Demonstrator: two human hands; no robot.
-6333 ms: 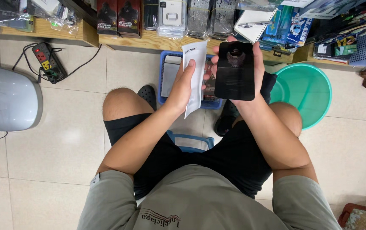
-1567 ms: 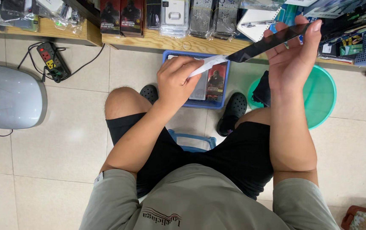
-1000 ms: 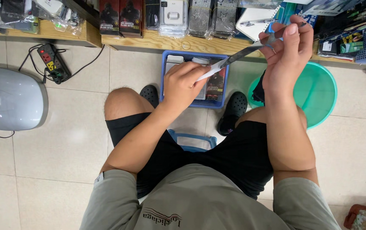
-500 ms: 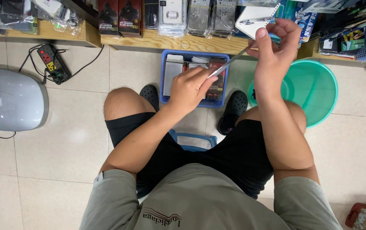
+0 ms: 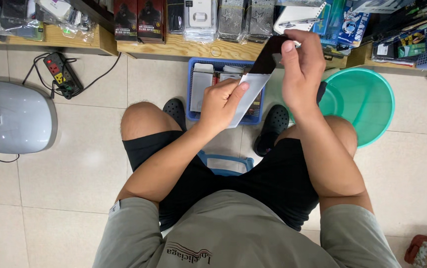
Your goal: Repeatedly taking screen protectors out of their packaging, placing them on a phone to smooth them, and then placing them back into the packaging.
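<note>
Both hands gripped: I saw my left hand (image 5: pixel 222 101) pinching the white sheet (image 5: pixel 247 94), my right hand (image 5: pixel 300 62) clamping the black phone case (image 5: pixel 268 53) just above it.

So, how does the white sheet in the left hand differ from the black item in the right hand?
The white sheet is pale and looks thin like paper or film; the black item is dark and looks like a stiff flat panel. The left hand pinches the sheet lower, over the blue basket; the right hand holds the black item higher, near the shelf edge. Both are flat, and they meet where the sheet's top reaches the panel.
</note>
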